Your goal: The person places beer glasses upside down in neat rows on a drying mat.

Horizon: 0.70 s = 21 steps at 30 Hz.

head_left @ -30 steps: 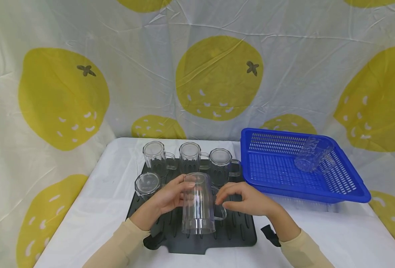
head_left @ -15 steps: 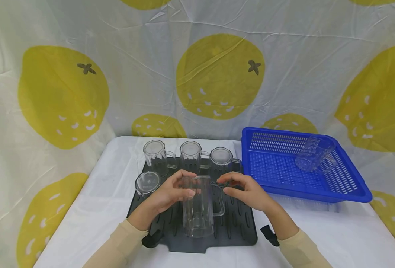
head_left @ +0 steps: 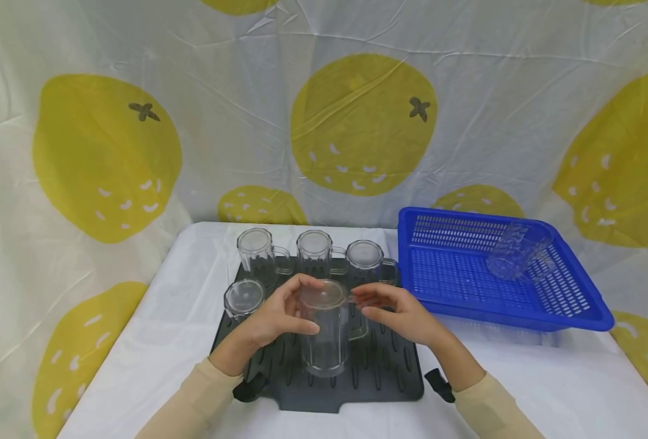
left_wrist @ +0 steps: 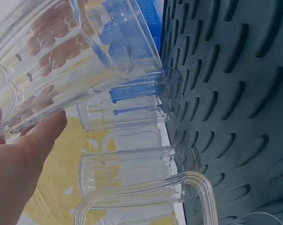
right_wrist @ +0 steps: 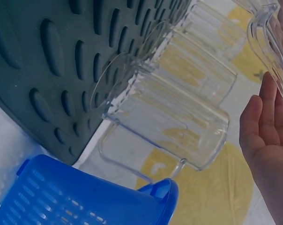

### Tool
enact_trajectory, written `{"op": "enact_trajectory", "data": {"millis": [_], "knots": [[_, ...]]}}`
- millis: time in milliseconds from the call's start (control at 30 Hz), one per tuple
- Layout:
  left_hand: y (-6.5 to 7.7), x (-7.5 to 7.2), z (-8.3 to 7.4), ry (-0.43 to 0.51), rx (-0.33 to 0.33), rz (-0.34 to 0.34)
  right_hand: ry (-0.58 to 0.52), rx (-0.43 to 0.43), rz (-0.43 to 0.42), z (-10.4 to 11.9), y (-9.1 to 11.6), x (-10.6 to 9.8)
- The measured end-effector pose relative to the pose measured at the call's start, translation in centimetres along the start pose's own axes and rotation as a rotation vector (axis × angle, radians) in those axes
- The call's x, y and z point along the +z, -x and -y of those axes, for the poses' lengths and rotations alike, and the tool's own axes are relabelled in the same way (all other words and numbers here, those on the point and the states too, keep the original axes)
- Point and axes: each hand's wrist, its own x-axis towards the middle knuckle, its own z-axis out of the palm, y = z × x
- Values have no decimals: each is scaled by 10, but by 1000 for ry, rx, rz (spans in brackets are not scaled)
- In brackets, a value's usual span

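A clear beer mug (head_left: pixel 325 341) is upside down over the dark drying mat (head_left: pixel 379 387), its base up and handle to the right. My left hand (head_left: pixel 280 314) grips it near the base, thumb on the near side and fingers behind. In the left wrist view the mug (left_wrist: pixel 80 56) leans with its rim close to the mat. My right hand (head_left: pixel 403 314) has its loosely bent fingertips right at the upper end of the handle; in the right wrist view the fingers (right_wrist: pixel 268 112) reach up to the mug's edge.
Three upturned mugs (head_left: pixel 314 250) line the mat's back edge, and another upturned mug (head_left: pixel 244 299) stands left of my left hand. A blue basket (head_left: pixel 428 305) at the right holds a mug (head_left: pixel 513 253) on its side. A lemon-print cloth (head_left: pixel 236 122) hangs behind.
The mug, earlier tilted with its rim toward me, now stands more upright with its base up. The left thumb has come down its side; the right fingers have moved slightly up near the handle.
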Motion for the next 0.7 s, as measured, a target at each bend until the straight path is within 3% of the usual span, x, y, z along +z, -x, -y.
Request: {"op": "enact_trajectory", "data": {"millis": [133,433,700], "knots": [[0,0,-2,-31,12,19,25,11,-8,-1,-1,2],[1,2,-2,-216,13,20,126,24,-45,-7,-2,4],[0,1,-4,-350,-42,20,136,61,-74,-11,-1,9]]}}
